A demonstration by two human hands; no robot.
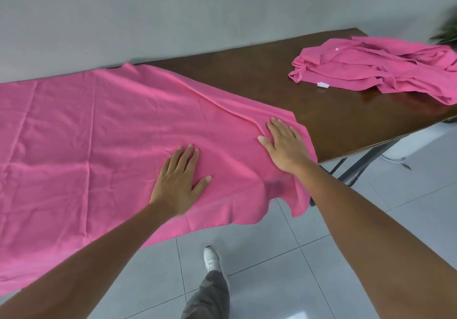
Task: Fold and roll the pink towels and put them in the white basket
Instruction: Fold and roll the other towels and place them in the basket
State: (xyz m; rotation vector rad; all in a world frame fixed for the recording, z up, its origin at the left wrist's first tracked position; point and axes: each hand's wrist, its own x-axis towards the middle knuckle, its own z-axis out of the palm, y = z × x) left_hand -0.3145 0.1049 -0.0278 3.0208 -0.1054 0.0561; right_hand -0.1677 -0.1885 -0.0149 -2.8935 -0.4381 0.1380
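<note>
A large pink towel (pixel 99 133) lies spread out over the left part of the dark wooden table (pixel 309 100), its near edge hanging over the table's front. My left hand (pixel 179 181) presses flat on it with straight fingers, near the front edge. My right hand (pixel 284 144) lies flat on the towel's right end, fingers straight, beside a long crease. A second pink towel (pixel 376 66) sits crumpled in a heap at the far right of the table. No white basket is in view.
A grey wall runs behind the table. The floor of pale tiles (pixel 321 256) shows below, with my shoe (pixel 211 259) and trouser leg. Metal table legs (pixel 358 167) stand under the right end. A green plant (pixel 448 32) is at the far right edge.
</note>
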